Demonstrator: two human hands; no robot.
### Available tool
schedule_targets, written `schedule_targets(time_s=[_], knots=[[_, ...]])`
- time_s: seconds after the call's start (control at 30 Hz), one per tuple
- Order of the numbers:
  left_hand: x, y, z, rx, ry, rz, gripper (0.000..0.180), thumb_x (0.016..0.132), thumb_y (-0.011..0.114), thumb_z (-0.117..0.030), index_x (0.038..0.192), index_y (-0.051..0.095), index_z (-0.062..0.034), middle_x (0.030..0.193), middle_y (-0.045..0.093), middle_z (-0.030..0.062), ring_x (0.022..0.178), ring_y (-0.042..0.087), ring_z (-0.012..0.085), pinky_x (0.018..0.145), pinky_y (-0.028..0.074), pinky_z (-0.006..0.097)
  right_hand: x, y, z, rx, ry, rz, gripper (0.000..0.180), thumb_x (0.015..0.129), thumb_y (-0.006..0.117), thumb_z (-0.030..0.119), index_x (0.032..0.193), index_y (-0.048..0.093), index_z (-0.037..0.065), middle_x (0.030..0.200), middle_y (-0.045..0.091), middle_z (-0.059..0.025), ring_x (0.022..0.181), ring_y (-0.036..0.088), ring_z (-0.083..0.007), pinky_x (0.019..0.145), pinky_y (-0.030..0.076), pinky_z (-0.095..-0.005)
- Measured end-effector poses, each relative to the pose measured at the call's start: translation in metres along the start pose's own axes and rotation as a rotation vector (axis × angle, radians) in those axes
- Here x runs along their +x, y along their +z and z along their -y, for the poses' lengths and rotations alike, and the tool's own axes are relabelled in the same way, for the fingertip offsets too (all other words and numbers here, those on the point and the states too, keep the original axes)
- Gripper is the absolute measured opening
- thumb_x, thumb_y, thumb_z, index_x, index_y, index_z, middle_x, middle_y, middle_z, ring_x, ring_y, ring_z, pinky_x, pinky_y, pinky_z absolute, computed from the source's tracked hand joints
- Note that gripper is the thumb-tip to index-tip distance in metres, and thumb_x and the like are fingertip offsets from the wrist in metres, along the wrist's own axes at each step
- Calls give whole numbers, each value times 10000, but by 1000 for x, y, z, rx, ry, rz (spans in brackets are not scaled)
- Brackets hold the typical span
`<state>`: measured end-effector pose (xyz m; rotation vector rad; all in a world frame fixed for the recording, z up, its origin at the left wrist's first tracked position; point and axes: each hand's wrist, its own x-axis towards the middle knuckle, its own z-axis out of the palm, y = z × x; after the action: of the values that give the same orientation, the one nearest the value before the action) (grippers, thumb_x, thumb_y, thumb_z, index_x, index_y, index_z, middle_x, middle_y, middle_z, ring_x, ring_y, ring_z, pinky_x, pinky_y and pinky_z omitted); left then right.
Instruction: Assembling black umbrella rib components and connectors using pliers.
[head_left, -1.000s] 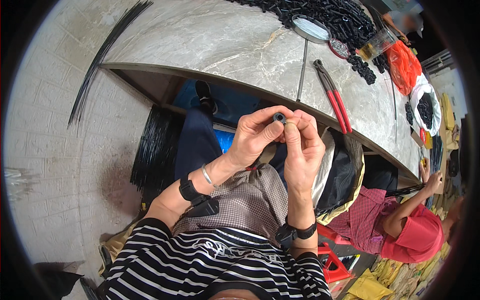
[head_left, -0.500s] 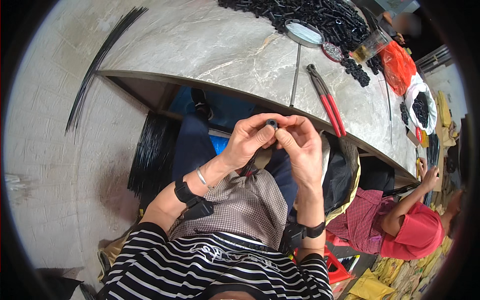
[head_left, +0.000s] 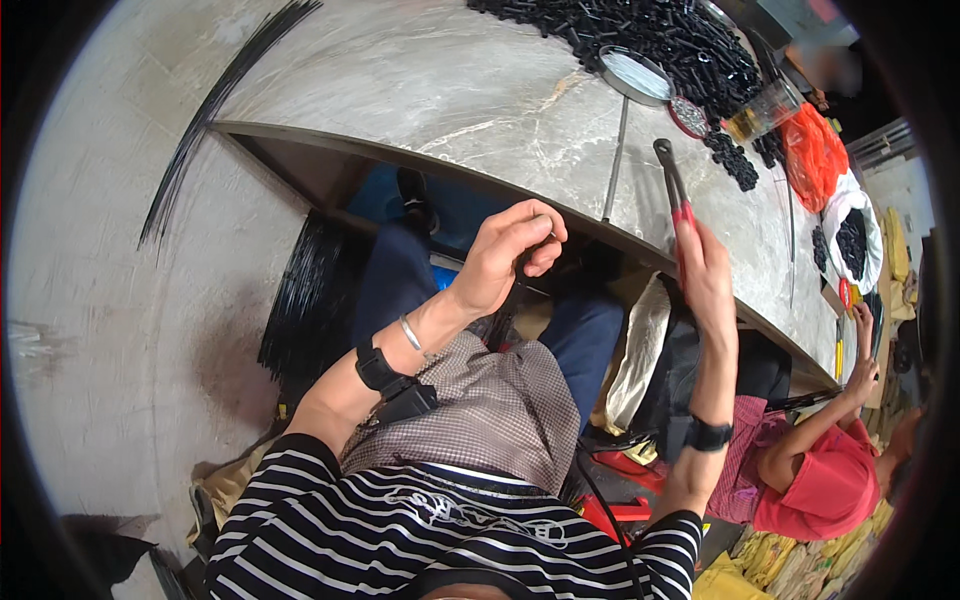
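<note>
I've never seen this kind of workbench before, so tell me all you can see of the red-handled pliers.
The red-handled pliers lie on the grey stone tabletop, near its front edge. Dark metal jaws point away from the person; slim red grips point toward them. The right hand reaches up, fingertips at the grip ends. Whether the jaws are open is too small to tell.
</note>
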<state>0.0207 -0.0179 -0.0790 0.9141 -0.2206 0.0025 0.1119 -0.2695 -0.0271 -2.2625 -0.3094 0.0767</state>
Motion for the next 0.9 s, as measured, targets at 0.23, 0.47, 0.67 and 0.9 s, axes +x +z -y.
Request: schedule_targets(time_s=[0.23,0.47,0.67,0.9], knots=[[2,2,-5,157,-12,-256,533,999,343,-408,853,598,37,524,340,-46,457,267,37,455,233,216,-101,-3,72,672,288,590,413,918,548,150,1256,441,-62,1045,606,-153,817,652,-218,697,553,-314],[2,17,-4,296,-8,-305,596,983,350,-443,801,676,20,558,454,-40,514,393,26,486,286,186,-116,15,75,756,364,744,389,927,515,96,1268,441,-76,1133,598,-191,885,657,-263,746,542,-328],[-3,20,-11,280,-61,-305,597,978,351,-449,772,688,-2,610,538,-17,557,438,30,520,322,187,-116,15,73,824,368,740,402,922,535,131,1259,450,-71,1059,616,-199,847,656,-244,704,547,-321],[-7,16,-8,396,-32,-203,585,978,339,-413,748,687,-3,714,658,49,619,492,63,568,372,232,-122,12,61,914,408,779,365,955,501,182,1214,457,-71,879,593,-127,657,578,-155,519,500,-256]])
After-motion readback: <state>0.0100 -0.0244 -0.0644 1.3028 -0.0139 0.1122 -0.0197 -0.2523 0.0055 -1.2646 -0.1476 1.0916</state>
